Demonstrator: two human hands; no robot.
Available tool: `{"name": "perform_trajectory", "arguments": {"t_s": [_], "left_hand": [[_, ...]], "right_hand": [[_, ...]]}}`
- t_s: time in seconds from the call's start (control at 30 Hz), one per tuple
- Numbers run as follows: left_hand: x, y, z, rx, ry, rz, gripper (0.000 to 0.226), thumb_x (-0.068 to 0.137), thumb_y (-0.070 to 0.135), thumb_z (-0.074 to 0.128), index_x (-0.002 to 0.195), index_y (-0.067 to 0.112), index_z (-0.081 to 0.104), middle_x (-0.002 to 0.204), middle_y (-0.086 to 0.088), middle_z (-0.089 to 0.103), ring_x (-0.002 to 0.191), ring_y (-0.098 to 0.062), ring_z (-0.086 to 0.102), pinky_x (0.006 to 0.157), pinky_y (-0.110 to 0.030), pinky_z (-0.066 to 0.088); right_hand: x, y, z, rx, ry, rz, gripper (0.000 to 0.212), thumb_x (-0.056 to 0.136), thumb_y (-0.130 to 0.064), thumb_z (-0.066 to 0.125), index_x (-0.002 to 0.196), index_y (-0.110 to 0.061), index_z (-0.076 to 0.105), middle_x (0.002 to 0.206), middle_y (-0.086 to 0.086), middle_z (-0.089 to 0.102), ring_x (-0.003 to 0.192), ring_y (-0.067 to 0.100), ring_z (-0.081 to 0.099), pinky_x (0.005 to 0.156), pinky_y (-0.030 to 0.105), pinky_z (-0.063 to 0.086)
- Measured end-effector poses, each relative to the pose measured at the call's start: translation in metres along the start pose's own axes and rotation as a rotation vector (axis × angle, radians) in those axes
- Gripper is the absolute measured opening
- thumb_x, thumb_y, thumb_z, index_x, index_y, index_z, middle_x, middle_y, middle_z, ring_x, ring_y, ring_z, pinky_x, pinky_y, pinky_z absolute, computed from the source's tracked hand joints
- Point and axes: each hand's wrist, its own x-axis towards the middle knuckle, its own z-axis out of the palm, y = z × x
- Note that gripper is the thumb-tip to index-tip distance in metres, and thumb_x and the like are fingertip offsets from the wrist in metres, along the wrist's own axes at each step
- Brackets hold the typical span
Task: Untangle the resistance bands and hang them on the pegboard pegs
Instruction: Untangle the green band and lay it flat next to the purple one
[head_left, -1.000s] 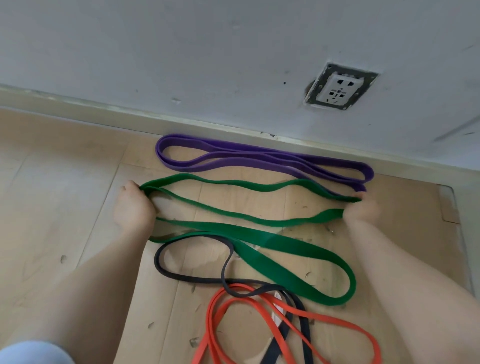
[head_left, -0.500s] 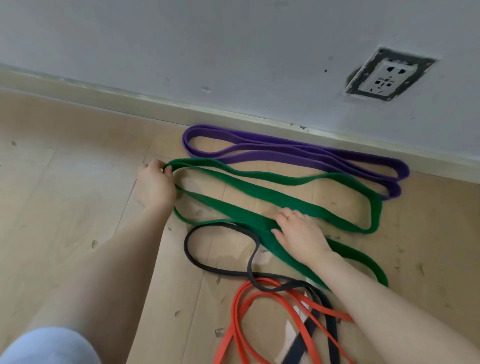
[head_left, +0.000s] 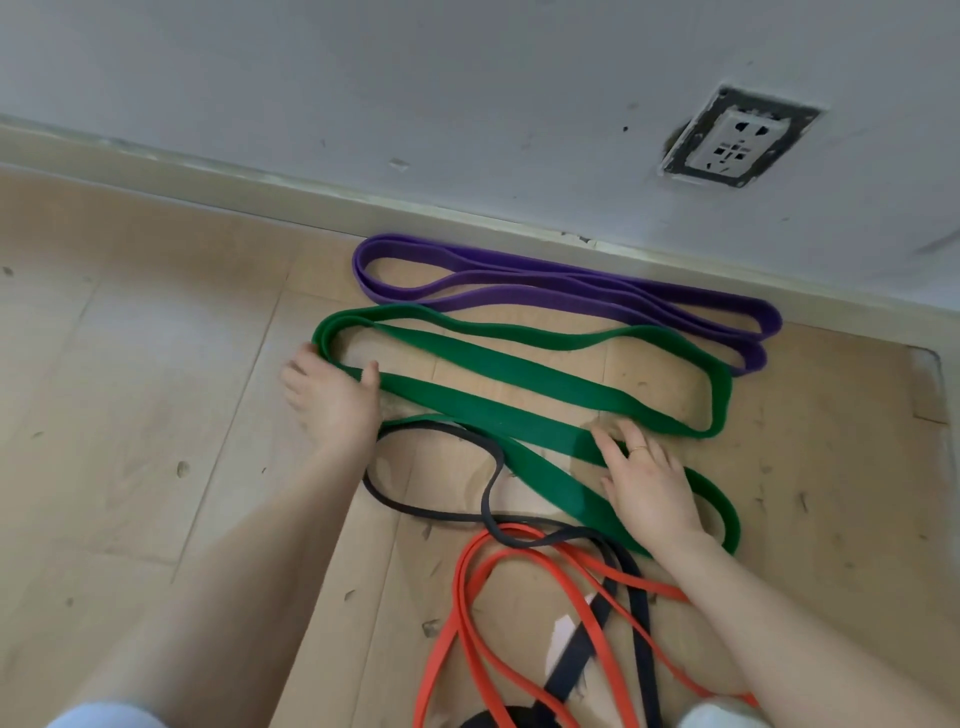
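**A:** What have I got in front of me?

**B:** Four bands on the wooden floor (head_left: 156, 364) by the wall. The purple band (head_left: 566, 291) lies folded flat along the skirting board (head_left: 208, 179), clear of the rest. The green band (head_left: 519, 384) is next, laid in long folds. My left hand (head_left: 332, 400) is at its left bend, thumb over the strap and fingers on the outer side, so I read it as gripping that bend. My right hand (head_left: 649, 488) lies on the lower green fold with fingers spread and fairly straight, pressing rather than holding.

**A:** And the tangle?

**B:** Nearer me. The black band (head_left: 441, 512) loops just below the green one, its upper curve passing close under my left hand, then it runs down and weaves among the orange band (head_left: 467, 597). Those two cross several times; which goes over which at the bottom edge I cannot tell.

**A:** So how do I finish the green one well?

**B:** I would judge the green band nearly free. Keep the left bend pinned, slide the right hand along the lower fold to flatten it, and check that the black loop isn't caught beneath. Pull slowly; rubber snaps back if it slips. No pegboard is in view, so hanging comes later. A wall socket (head_left: 737, 137) sits above, out of the way.
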Motion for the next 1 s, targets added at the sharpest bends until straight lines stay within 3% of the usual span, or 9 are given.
{"name": "perform_trajectory", "arguments": {"t_s": [0.1,0.2,0.33,0.47,0.67,0.77,0.87,0.97,1.0], "left_hand": [[-0.018,-0.008,0.007,0.196,-0.175,0.552,0.035,0.092,0.025,0.053,0.125,0.014,0.052,0.141,-0.010,0.039,0.132,-0.030,0.033,0.108,-0.043,0.027],[-0.023,-0.023,0.012,0.467,-0.513,0.904,0.045,0.096,0.034,0.045,0.138,0.018,0.044,0.147,-0.005,0.039,0.137,-0.026,0.030,0.113,-0.042,0.020],[-0.019,-0.032,0.010,0.675,-0.559,0.899,0.050,0.098,0.013,0.039,0.146,0.024,0.027,0.155,-0.001,0.022,0.142,-0.023,0.018,0.115,-0.039,0.019],[-0.014,-0.028,0.012,0.706,-0.398,0.974,0.048,0.095,0.011,0.048,0.141,0.022,0.039,0.148,-0.006,0.037,0.137,-0.031,0.029,0.110,-0.044,0.025],[-0.011,-0.026,0.013,0.679,-0.444,0.913,0.043,0.097,0.015,0.046,0.139,0.022,0.043,0.145,-0.006,0.042,0.134,-0.032,0.033,0.106,-0.046,0.033],[-0.012,-0.027,0.013,0.691,-0.462,0.879,0.043,0.098,0.017,0.043,0.140,0.022,0.041,0.146,-0.004,0.040,0.134,-0.031,0.032,0.105,-0.045,0.034],[-0.018,-0.024,0.013,0.677,-0.449,0.826,0.043,0.098,0.018,0.042,0.141,0.023,0.040,0.146,-0.002,0.039,0.135,-0.028,0.031,0.105,-0.043,0.035],[-0.022,-0.019,0.014,0.652,-0.447,0.759,0.041,0.098,0.021,0.041,0.139,0.024,0.042,0.145,0.001,0.040,0.135,-0.026,0.031,0.102,-0.042,0.040],[-0.023,-0.017,0.014,0.645,-0.450,0.739,0.041,0.099,0.022,0.041,0.139,0.024,0.043,0.145,0.001,0.040,0.135,-0.026,0.031,0.102,-0.041,0.041]], "right_hand": [[0.004,-0.004,0.004,-0.077,0.078,0.027,0.068,0.063,-0.015,0.084,0.126,-0.014,0.059,0.117,0.019,0.059,0.102,0.036,0.058,0.085,0.048,0.050],[0.005,-0.010,0.001,-0.142,0.074,-0.005,0.068,0.068,-0.004,0.074,0.132,-0.008,0.052,0.112,0.018,0.059,0.102,0.034,0.057,0.089,0.046,0.047],[0.005,-0.008,0.007,-0.203,0.172,-0.048,0.064,0.050,0.006,0.080,0.112,0.005,0.064,0.090,0.023,0.066,0.078,0.036,0.065,0.072,0.045,0.054],[0.007,-0.001,0.009,-0.131,0.250,-0.084,0.052,0.052,0.005,0.081,0.102,0.003,0.068,0.091,0.019,0.069,0.079,0.035,0.067,0.068,0.042,0.055],[-0.004,0.015,0.021,-0.029,0.258,-0.107,0.071,0.050,0.000,0.087,0.115,-0.011,0.064,0.107,0.009,0.069,0.090,0.027,0.067,0.081,0.040,0.054],[-0.024,0.032,0.022,-0.014,0.282,0.112,0.065,0.059,0.002,0.080,0.120,-0.012,0.061,0.123,0.014,0.060,0.108,0.034,0.059,0.090,0.046,0.048],[-0.046,0.050,0.014,0.067,0.079,0.484,0.040,0.088,-0.019,0.059,0.127,-0.011,0.052,0.128,0.014,0.055,0.111,0.033,0.053,0.088,0.042,0.044],[-0.054,0.068,0.015,0.500,-0.055,0.767,0.021,0.094,-0.020,0.048,0.105,-0.006,0.058,0.102,0.015,0.063,0.084,0.030,0.057,0.071,0.037,0.050],[-0.053,0.073,0.014,0.684,-0.072,0.839,0.022,0.094,-0.016,0.049,0.107,-0.002,0.059,0.101,0.017,0.064,0.084,0.031,0.059,0.073,0.039,0.052]]}}
